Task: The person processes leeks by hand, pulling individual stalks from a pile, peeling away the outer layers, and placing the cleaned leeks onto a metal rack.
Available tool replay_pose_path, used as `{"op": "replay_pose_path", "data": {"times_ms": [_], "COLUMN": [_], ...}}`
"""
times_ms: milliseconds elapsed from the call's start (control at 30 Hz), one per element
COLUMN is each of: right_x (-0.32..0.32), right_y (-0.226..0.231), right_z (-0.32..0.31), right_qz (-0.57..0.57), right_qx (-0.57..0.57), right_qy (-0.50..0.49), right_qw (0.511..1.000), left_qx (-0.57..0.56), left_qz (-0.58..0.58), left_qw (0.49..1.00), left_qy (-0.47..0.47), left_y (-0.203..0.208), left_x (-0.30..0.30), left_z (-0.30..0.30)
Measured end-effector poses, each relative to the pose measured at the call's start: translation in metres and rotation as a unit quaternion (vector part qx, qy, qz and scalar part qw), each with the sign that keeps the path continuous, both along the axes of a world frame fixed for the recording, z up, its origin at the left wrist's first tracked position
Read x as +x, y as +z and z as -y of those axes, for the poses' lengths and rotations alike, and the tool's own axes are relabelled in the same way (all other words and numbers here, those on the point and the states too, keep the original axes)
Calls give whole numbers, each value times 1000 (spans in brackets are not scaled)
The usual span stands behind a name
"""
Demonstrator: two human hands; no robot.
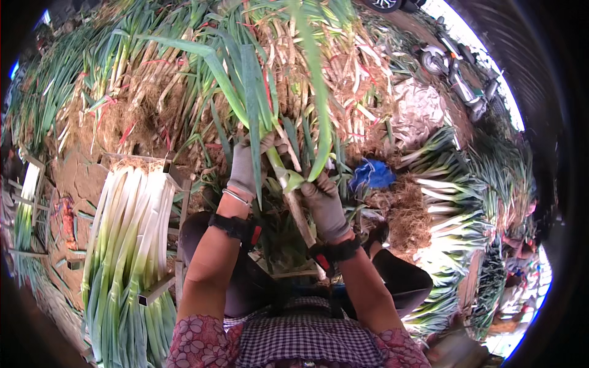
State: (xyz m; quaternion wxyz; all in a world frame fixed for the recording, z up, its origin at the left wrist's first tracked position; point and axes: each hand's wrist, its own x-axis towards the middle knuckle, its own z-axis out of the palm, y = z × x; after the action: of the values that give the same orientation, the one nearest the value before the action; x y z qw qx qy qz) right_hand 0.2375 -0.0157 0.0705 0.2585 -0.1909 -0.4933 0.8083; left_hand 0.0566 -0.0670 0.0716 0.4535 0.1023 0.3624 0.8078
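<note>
Both my hands wear grey gloves and work on one leek (275, 161) in front of my lap. My left hand (246, 164) is closed around it where the green leaves fan out. My right hand (326, 207) pinches a pale green outer leaf (292, 181), which bends away from the stalk and stretches upward as a long blade. The brownish lower stalk slants down toward my right wrist, and its root end is hard to make out.
Untrimmed leeks with roots (147, 98) are heaped ahead. At left, cleaned leeks (126, 227) lie in a metal frame (161, 288). More leeks (451, 211) are stacked at right, beside a root pile (408, 218) and a blue bundle (372, 174). A motorbike (457, 76) stands far right.
</note>
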Motion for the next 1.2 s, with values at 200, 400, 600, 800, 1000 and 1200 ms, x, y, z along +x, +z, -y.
{"op": "replay_pose_path", "data": {"times_ms": [200, 400, 600, 800, 1000, 1200], "right_x": [98, 169, -11, -50, 24, 160], "right_y": [-77, -116, -2, -13, -40, -118], "right_z": [-13, -17, 21, 23, 5, -45], "right_qz": [333, 548, 205, 170, 305, 546], "right_qx": [252, 610, 589, 455, 517, 429], "right_qy": [115, 291, -93, -94, -93, 81], "right_qw": [901, 494, 776, 869, 795, 715], "left_qx": [13, -50, 6, 70, -42, -41], "left_qz": [22, -46, -56, -19, -78, -95], "left_qw": [978, 955, 971, 997, 990, 979], "left_qy": [205, 289, 231, 17, 105, 177], "left_y": [2, 13, -8, 0, 8, 23], "left_x": [-58, -78, -67, -36, -38, -54], "left_z": [27, 66, 50, 41, 49, 56]}}
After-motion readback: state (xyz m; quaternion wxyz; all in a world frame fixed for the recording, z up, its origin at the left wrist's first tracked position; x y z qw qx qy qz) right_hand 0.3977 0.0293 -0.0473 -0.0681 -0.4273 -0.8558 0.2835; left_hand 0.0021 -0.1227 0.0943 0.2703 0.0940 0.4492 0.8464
